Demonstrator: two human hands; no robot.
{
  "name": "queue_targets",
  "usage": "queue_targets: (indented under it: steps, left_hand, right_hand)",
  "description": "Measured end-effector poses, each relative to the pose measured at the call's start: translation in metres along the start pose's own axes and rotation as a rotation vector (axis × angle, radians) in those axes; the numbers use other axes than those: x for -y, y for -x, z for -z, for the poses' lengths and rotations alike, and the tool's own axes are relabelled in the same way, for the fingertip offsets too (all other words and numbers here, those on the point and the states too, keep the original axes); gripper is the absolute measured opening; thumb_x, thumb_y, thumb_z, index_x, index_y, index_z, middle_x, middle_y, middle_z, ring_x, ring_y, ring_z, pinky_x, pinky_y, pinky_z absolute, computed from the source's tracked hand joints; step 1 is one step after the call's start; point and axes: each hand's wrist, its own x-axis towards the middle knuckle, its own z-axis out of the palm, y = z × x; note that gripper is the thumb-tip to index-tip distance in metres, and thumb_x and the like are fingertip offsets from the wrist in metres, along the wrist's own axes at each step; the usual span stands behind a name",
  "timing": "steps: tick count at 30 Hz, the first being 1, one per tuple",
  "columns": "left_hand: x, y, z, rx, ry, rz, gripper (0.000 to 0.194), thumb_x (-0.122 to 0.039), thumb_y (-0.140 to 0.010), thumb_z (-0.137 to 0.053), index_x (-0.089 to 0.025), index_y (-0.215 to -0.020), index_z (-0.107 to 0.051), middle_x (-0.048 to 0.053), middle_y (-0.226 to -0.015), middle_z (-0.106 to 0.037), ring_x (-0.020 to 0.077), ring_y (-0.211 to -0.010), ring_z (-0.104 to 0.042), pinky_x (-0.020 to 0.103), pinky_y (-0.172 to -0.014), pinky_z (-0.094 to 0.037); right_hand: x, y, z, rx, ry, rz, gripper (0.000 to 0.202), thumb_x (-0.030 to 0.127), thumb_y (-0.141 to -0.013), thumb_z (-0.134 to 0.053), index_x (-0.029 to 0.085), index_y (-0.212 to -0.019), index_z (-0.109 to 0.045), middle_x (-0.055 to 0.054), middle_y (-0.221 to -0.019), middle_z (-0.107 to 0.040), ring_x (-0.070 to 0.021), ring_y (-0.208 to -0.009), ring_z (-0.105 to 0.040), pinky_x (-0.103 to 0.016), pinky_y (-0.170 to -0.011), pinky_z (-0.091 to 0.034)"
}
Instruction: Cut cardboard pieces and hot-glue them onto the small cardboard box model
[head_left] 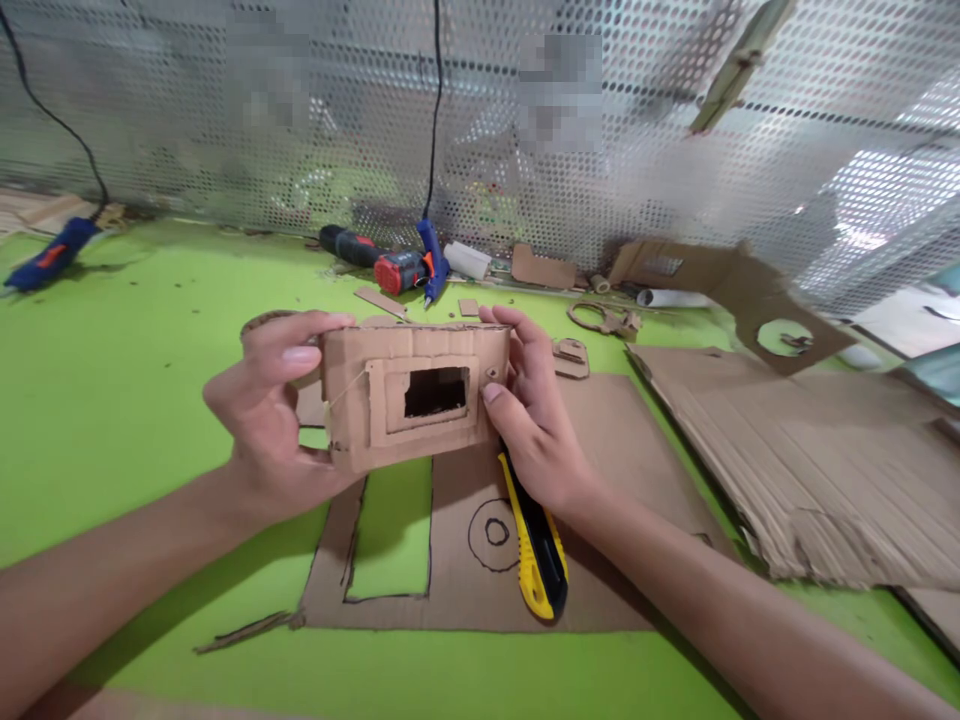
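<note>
Both hands hold up a small cardboard box (pixel 349 400) with a framed rectangular opening in the side facing me; it resembles a camera. My left hand (pixel 266 410) grips its left end, index finger along the top edge and thumb below. At the right end, my right hand (pixel 536 410) is closed around it, thumb on the front face near a small round piece. Beneath lies a flat cardboard sheet (pixel 615 450) with a cut-out rectangle and two drawn circles. A yellow and black utility knife (pixel 534 550) rests on that sheet, its upper end partly hidden by my right hand.
Corrugated cardboard sheets (pixel 825 460) are stacked at right, a cut cardboard piece (pixel 720 290) behind them. Along the perforated metal screen (pixel 360 130) lie a power drill (pixel 401 270) and a blue glue gun (pixel 431 260). Another glue gun (pixel 52 255) is at far left.
</note>
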Motion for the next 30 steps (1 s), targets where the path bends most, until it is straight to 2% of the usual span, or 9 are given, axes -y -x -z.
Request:
queue_targets:
  steps: [4, 8, 11, 15, 20, 25, 30]
  left_hand:
    - [-0.001, 0.002, -0.002, -0.046, -0.037, 0.003, 0.122, -0.05, -0.047, -0.107, -0.038, -0.152, -0.047, 0.004, -0.142, -0.067, 0.0256, -0.112, -0.069, 0.042, -0.077, -0.061]
    - [-0.002, 0.003, -0.002, -0.046, -0.066, 0.015, 0.117, -0.05, -0.05, -0.105, -0.041, -0.151, -0.046, 0.002, -0.143, -0.067, 0.0249, -0.111, -0.07, 0.043, -0.079, -0.059]
    - [-0.002, 0.004, -0.002, -0.034, -0.074, 0.025, 0.118, -0.053, -0.052, -0.105, -0.045, -0.153, -0.044, -0.001, -0.145, -0.067, 0.0252, -0.111, -0.069, 0.043, -0.079, -0.058]
    - [0.0, 0.003, -0.001, -0.044, -0.061, -0.01, 0.125, -0.056, -0.044, -0.105, -0.043, -0.154, -0.047, 0.001, -0.143, -0.067, 0.0257, -0.109, -0.069, 0.043, -0.077, -0.057]
    - [0.006, -0.001, 0.0, -0.016, -0.055, -0.054, 0.13, -0.052, -0.042, -0.106, -0.041, -0.156, -0.046, 0.002, -0.145, -0.065, 0.0254, -0.111, -0.069, 0.041, -0.073, -0.061]
    - [0.009, -0.003, -0.001, -0.026, -0.029, -0.098, 0.131, -0.049, -0.04, -0.105, -0.036, -0.157, -0.048, 0.003, -0.143, -0.067, 0.0247, -0.109, -0.068, 0.039, -0.066, -0.062]
    - [0.01, -0.002, 0.0, -0.021, -0.023, -0.089, 0.132, -0.049, -0.04, -0.105, -0.038, -0.158, -0.046, 0.002, -0.145, -0.065, 0.0241, -0.11, -0.068, 0.038, -0.067, -0.062]
  right_hand:
    - [-0.004, 0.001, 0.001, 0.023, 0.035, 0.029, 0.055, 0.022, -0.106, -0.046, 0.031, -0.157, -0.029, -0.007, -0.171, -0.034, -0.028, -0.157, -0.038, -0.053, -0.135, -0.028]
    - [-0.004, 0.001, 0.0, 0.02, 0.035, 0.035, 0.054, 0.023, -0.107, -0.044, 0.031, -0.158, -0.028, -0.007, -0.171, -0.034, -0.0282, -0.164, -0.028, -0.054, -0.137, -0.023]
    - [-0.003, 0.001, 0.0, 0.025, 0.025, 0.021, 0.054, 0.022, -0.107, -0.044, 0.03, -0.158, -0.028, -0.008, -0.167, -0.038, -0.0285, -0.163, -0.03, -0.054, -0.137, -0.023]
    - [-0.004, 0.001, 0.001, 0.03, 0.004, 0.011, 0.054, 0.025, -0.107, -0.045, 0.032, -0.158, -0.03, -0.008, -0.163, -0.043, -0.0296, -0.162, -0.032, -0.055, -0.136, -0.028]
    - [-0.007, 0.001, 0.002, 0.042, -0.006, 0.015, 0.056, 0.028, -0.107, -0.047, 0.033, -0.16, -0.031, -0.006, -0.171, -0.035, -0.0312, -0.158, -0.038, -0.056, -0.135, -0.03]
    - [-0.007, 0.003, 0.001, 0.029, -0.017, 0.026, 0.059, 0.025, -0.105, -0.047, 0.034, -0.161, -0.031, -0.003, -0.174, -0.033, -0.0276, -0.161, -0.034, -0.055, -0.137, -0.026]
    - [-0.007, 0.004, 0.001, 0.026, -0.062, -0.004, 0.061, 0.024, -0.103, -0.049, 0.035, -0.16, -0.032, -0.001, -0.175, -0.032, -0.027, -0.159, -0.037, -0.054, -0.134, -0.032]
